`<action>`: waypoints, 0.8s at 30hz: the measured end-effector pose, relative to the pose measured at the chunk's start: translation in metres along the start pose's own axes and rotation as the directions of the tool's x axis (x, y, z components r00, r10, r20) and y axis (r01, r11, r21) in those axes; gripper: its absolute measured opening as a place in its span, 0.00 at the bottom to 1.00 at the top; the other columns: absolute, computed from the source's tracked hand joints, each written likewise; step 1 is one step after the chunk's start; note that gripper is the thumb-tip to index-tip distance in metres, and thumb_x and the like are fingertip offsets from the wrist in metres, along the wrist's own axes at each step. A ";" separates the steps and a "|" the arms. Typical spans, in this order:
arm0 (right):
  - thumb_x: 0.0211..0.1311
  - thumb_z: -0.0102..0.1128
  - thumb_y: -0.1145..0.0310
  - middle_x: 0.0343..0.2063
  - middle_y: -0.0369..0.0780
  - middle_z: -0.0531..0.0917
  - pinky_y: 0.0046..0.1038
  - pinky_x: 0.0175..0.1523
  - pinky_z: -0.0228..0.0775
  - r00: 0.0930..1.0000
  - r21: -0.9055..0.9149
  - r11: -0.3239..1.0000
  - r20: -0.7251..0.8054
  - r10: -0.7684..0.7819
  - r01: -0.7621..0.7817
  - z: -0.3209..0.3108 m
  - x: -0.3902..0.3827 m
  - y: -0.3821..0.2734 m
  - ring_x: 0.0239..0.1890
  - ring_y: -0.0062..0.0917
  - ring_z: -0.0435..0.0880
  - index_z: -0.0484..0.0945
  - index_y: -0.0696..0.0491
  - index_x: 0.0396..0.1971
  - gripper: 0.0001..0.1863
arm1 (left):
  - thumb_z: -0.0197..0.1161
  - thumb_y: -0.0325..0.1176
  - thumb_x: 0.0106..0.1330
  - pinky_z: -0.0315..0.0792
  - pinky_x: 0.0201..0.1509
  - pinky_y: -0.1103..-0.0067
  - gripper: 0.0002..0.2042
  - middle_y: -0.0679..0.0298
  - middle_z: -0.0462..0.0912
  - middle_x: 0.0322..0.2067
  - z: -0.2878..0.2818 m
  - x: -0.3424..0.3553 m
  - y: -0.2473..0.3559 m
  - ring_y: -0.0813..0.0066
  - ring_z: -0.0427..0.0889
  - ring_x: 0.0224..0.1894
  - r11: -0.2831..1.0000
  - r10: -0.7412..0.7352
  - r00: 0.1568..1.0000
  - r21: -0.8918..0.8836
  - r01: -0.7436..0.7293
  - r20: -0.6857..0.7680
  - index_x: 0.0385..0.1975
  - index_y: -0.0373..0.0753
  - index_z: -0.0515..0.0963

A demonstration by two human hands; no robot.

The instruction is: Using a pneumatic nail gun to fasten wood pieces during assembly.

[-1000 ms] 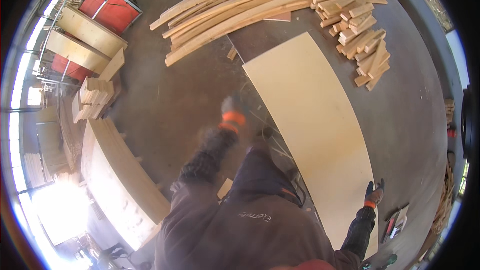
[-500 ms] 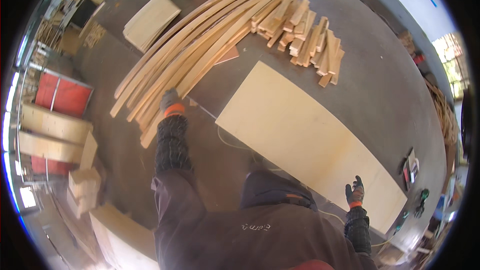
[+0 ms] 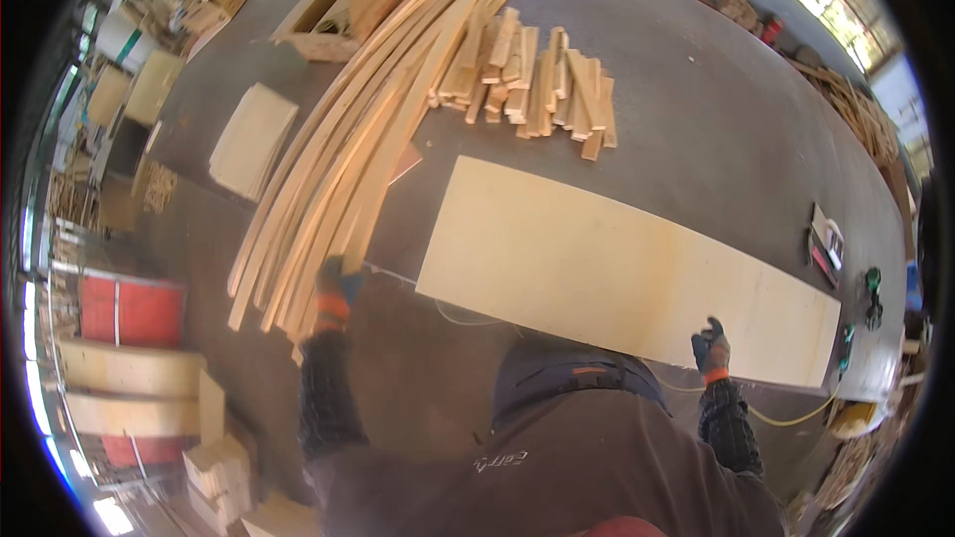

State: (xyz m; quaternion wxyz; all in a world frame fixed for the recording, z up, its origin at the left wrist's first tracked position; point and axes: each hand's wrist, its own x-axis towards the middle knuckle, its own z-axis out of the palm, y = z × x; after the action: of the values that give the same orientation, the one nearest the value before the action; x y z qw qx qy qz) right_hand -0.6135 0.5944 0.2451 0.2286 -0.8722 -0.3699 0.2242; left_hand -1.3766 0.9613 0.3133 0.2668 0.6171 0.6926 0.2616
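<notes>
A stack of long, slightly curved wooden strips (image 3: 338,154) runs from the far middle toward my left side. My left hand (image 3: 338,286), in a grey glove with an orange cuff, is closed around the near end of the rightmost strip; its fingers are partly blurred. A long pale plywood panel (image 3: 597,254) with one gently curved edge lies in front of me. Over the panel's near edge, toward its right end, my gloved right hand (image 3: 711,348) is open with its fingers apart, holding nothing. Whether it touches the panel I cannot tell.
Short wooden blocks (image 3: 537,85) are piled beyond the panel. Thin plywood sheets (image 3: 254,139) and an open wooden box (image 3: 318,30) lie past the strips. Green-and-black tools (image 3: 872,298) sit at the right, near a yellowish hose (image 3: 796,421). Curved panels (image 3: 129,373) stand at the left.
My view has turned, shifting the scene. My left hand has moved along the strips to the near end of the rightmost one. My right hand stays open at the panel's near edge.
</notes>
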 end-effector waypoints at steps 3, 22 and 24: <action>0.62 0.72 0.65 0.38 0.38 0.86 0.30 0.45 0.80 0.989 0.139 0.980 -0.051 -0.135 0.141 0.008 0.018 -0.087 0.39 0.24 0.85 0.74 0.52 0.66 0.31 | 0.72 0.28 0.56 0.79 0.35 0.74 0.17 0.62 0.87 0.30 0.032 -0.039 0.056 0.74 0.84 0.31 0.998 0.058 0.994 -0.044 -0.055 0.090 0.46 0.32 0.83; 0.65 0.71 0.56 0.35 0.46 0.88 0.36 0.43 0.79 0.906 0.680 0.627 -0.135 -0.402 0.379 -0.181 0.059 -0.304 0.36 0.32 0.89 0.82 0.56 0.52 0.22 | 0.74 0.23 0.60 0.78 0.59 0.72 0.33 0.58 0.80 0.57 0.293 -0.173 0.464 0.68 0.82 0.57 0.591 0.586 0.655 -0.805 0.058 0.478 0.67 0.33 0.70; 0.61 0.75 0.57 0.33 0.45 0.88 0.34 0.41 0.79 0.964 0.597 0.774 0.004 -0.266 0.211 -0.217 0.048 -0.258 0.34 0.30 0.88 0.85 0.56 0.46 0.21 | 0.67 0.30 0.68 0.76 0.64 0.65 0.32 0.54 0.78 0.62 0.292 -0.161 0.473 0.60 0.79 0.62 0.487 0.637 0.652 -0.870 0.072 0.411 0.71 0.33 0.65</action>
State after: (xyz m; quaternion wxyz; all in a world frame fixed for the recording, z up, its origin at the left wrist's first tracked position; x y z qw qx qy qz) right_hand -0.6020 0.7407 0.5527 0.4988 -0.6924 -0.3990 0.3355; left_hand -0.8212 0.8591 0.4375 0.7111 0.5771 0.2017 0.3473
